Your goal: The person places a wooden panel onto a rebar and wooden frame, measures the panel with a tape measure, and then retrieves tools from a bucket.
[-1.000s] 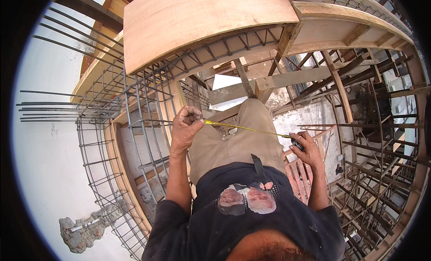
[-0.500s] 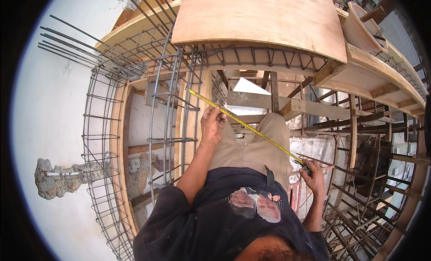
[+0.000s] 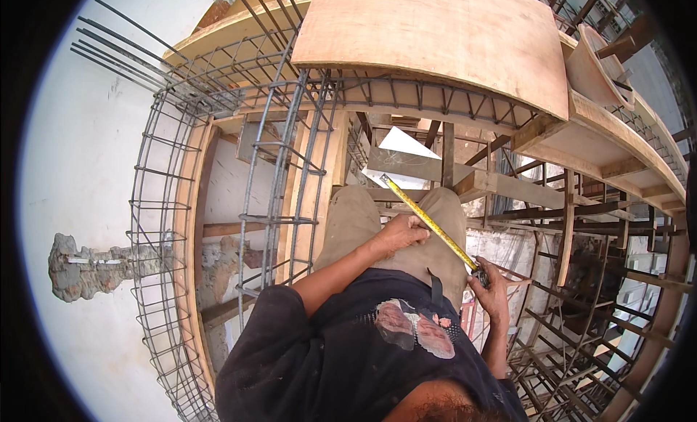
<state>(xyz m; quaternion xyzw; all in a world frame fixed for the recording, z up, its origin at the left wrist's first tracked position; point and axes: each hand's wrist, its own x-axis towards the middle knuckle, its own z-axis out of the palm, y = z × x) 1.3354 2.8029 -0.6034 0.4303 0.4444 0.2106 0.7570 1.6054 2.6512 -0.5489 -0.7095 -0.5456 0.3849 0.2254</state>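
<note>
While right hand (image 3: 494, 291) clasps tape case (image 3: 480, 277), we see yellow blade (image 3: 424, 213) shorter than before, tip beyond left hand (image 3: 401, 233), now curled nearer case; whether pinching blade, we cannot tell.

Hands, two: left hand (image 3: 403, 232) near centre, right hand (image 3: 491, 287) at four o'clock. Tape measure (image 3: 434, 224): one, four o'clock. Plywood sheet (image 3: 435, 48): one, one o'clock. Tub (image 3: 597, 70): one, two o'clock. Broken wall patch (image 3: 87, 271): one, between eight and nine. Projecting bars (image 3: 120, 43), ten o'clock: several, bunched.
</note>
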